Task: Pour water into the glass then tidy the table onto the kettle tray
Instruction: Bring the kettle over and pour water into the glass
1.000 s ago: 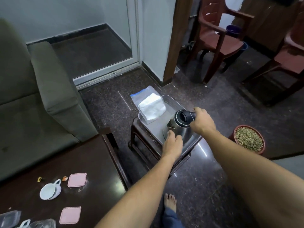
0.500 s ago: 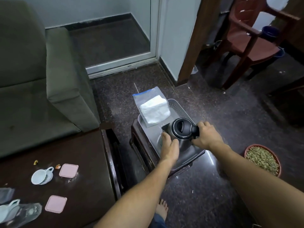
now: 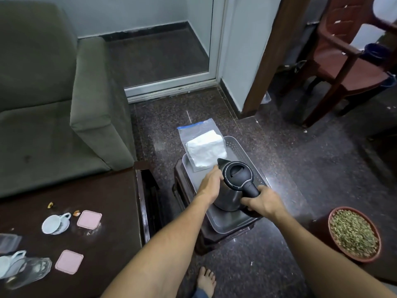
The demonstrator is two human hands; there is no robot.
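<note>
A steel kettle with a black lid stands in a grey tray on a small dark stool. My right hand grips the kettle's black handle. My left hand presses flat against the kettle's left side. A clear glass lies on the dark table at lower left, beside a white cup. Another white cup on a saucer and two pink coasters sit on that table.
A zip bag holding white tissues leans on the tray's far end. A green sofa stands at left. A pot of pebbles sits on the floor at right, a brown plastic chair farther back. My bare foot is below.
The view has come closer to the stool. The kettle has turned, its handle now pointing toward me, with both hands staying on it.
</note>
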